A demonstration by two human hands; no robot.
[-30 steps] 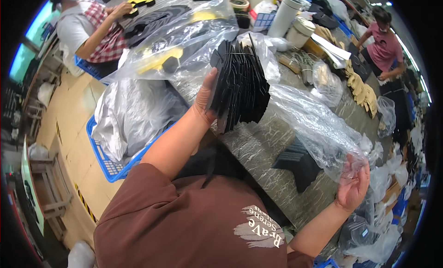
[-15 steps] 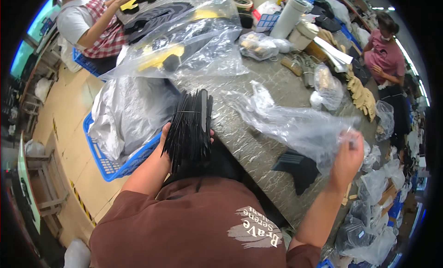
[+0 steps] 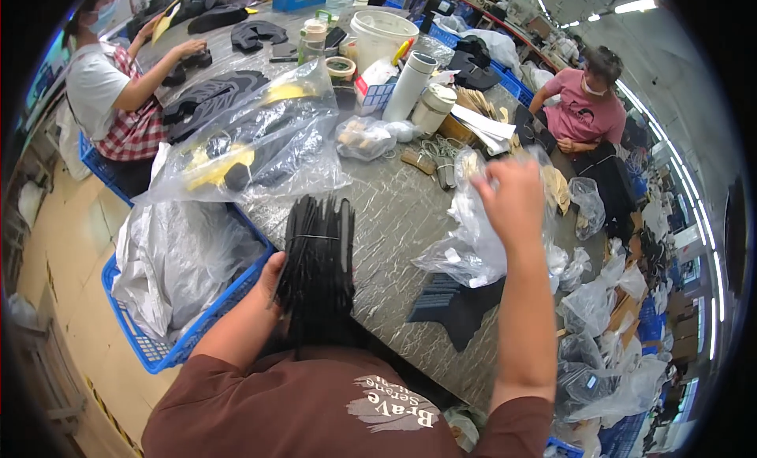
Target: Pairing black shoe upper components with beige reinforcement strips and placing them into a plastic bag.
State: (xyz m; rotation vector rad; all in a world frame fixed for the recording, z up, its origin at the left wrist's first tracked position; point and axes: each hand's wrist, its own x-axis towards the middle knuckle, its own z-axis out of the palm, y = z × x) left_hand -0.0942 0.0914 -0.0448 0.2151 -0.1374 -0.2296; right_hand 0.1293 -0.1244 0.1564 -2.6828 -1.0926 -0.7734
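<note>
- Left hand (image 3: 274, 278): curled round the lower part of a bundle of flat black pieces (image 3: 315, 257), fingers wrapped behind it; only the thumb side shows.
- Bundle of flat black pieces: standing on end at the near edge of the table (image 3: 394, 214), bound by a thin band, fanned slightly at the top.
- Right hand (image 3: 512, 198): raised above the table, blurred, fingers closed on the top of an empty clear plastic bag (image 3: 473, 245), which hangs down from it to the table surface.
- Dark cut pieces (image 3: 453, 304): lying flat on the table just below the hanging bag, between the two forearms.
- Blue crate (image 3: 177, 344): directly left of the left hand, off the table edge, lined with a large grey plastic sack (image 3: 177, 257).
- Large clear bag of black and yellow parts (image 3: 252, 147): on the table beyond the left hand.
- White cylinder container (image 3: 410, 83) and white bucket (image 3: 382, 32): well beyond both hands, among tape rolls and small bags.
- Person in a checked top (image 3: 118, 87): seated far left, hands on black pieces.
- Person in a pink shirt (image 3: 587, 103): seated far right, beyond the right hand.
</note>
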